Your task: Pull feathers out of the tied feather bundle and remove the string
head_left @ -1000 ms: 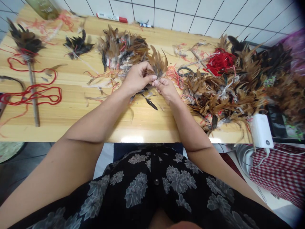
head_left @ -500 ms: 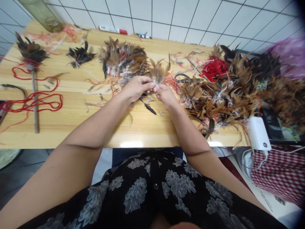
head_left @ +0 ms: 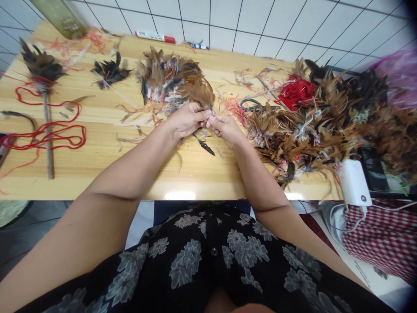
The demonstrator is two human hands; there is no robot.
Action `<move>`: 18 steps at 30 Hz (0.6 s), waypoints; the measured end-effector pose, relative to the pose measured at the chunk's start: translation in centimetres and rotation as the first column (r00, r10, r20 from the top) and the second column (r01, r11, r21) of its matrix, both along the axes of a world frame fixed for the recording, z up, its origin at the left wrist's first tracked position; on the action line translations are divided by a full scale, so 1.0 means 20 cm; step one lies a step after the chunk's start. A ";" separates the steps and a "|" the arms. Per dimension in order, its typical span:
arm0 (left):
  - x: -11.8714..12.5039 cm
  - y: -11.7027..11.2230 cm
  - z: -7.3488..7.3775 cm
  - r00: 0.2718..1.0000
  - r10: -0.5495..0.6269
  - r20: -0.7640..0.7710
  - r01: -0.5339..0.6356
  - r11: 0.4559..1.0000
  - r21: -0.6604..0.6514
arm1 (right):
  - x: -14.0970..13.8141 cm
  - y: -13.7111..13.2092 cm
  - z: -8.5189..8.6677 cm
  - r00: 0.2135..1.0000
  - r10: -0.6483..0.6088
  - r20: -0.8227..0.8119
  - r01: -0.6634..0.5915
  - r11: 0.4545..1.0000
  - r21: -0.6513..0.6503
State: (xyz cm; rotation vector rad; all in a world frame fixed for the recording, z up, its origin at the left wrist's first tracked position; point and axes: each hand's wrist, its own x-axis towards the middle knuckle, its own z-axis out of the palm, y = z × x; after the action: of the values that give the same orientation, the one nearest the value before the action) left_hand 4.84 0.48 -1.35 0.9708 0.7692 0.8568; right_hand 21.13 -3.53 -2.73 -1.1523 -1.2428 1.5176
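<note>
My left hand [head_left: 190, 120] and my right hand [head_left: 226, 128] meet above the middle of the table, thumbs and fingertips pinched together. Between them is the quill end of a small brown feather bundle [head_left: 204, 93], whose fan tips up and to the left. It overlaps the larger heap of brown feathers [head_left: 169, 74] behind, so where one ends is hard to tell. The fingers cover the bundle's base. Below the hands lies a loose dark feather [head_left: 206, 147]. A wide pile of brown feather bundles [head_left: 293, 141] sits just right of my right hand.
At left, a feather-topped stick [head_left: 48, 130] lies under looped red cord [head_left: 73, 138]. A black feather tuft [head_left: 112, 73], markers [head_left: 154, 37] and a greenish container [head_left: 61, 19] are farther back. Red string [head_left: 296, 92] lies right; a white power bank [head_left: 355, 182] is at the front edge.
The feather fan in my fingers has swung from upright to leaning left, against the heap behind. Both hands stay in nearly the same place, still pinched. The view has shifted slightly.
</note>
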 end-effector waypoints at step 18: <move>0.04 -0.04 0.08 0.977 0.165 0.135 -0.130 0.963 -0.236 | -0.03 -0.01 0.05 0.994 -0.102 -0.026 0.104 0.994 0.045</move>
State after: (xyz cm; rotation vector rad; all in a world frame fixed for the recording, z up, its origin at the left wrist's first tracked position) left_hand 5.70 -0.34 0.17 0.6433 0.7941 0.9390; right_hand 20.60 -3.65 -1.76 -1.1476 -1.1793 1.4146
